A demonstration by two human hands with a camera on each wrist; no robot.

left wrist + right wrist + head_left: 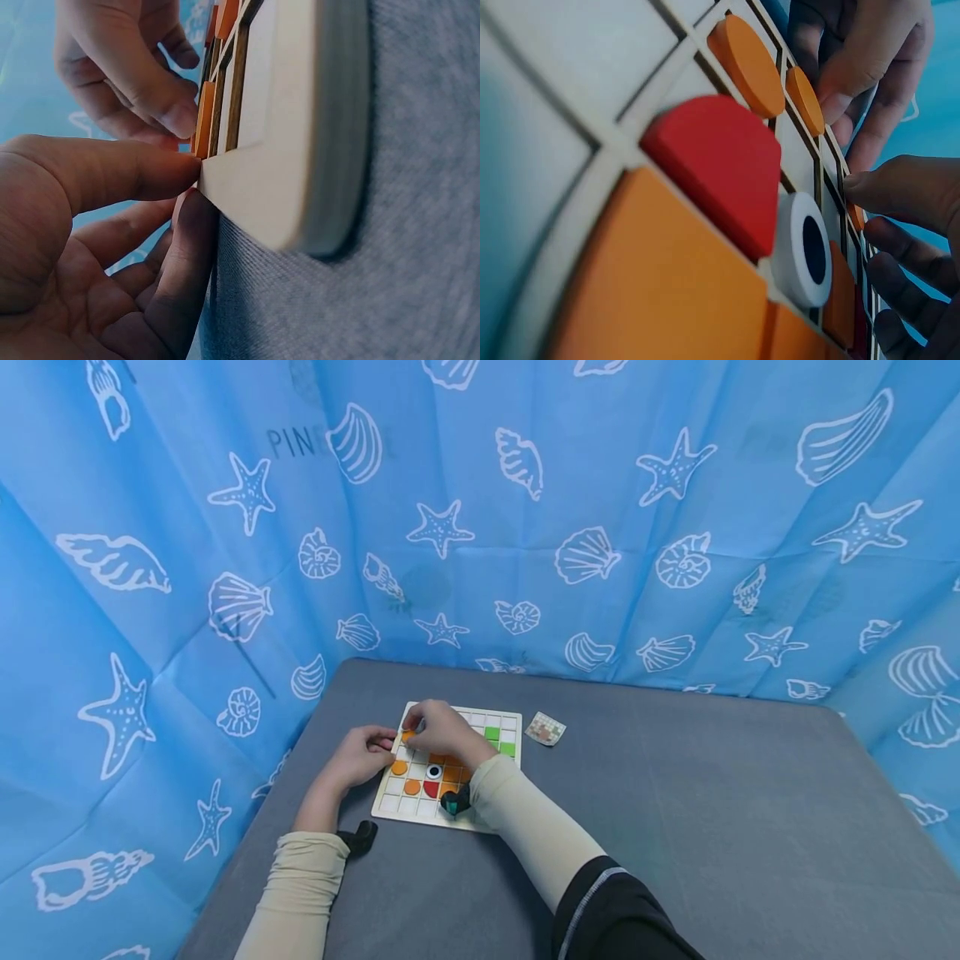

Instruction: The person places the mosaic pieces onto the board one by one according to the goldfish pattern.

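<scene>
A square puzzle board [386, 804] with a pale frame and white cells lies on the table. My left hand [357, 758] is at its left edge; in the left wrist view the thumb [142, 172] and a finger meet at the board's rim, pinching it. My right hand [442, 731] reaches over the board and holds an orange disc [408, 737] at the upper left cells, with thumb and finger beside it. Nearby sit another orange disc [399, 767], a white-and-black eye piece [807, 251], a red rounded piece [716, 169] and orange squares [656, 285].
Green squares [492, 733] sit at the board's right side. A small patterned card [545, 729] lies to the right of the board on the grey table [675, 793]. Blue curtain [480, 527] hangs behind the table and along its left side.
</scene>
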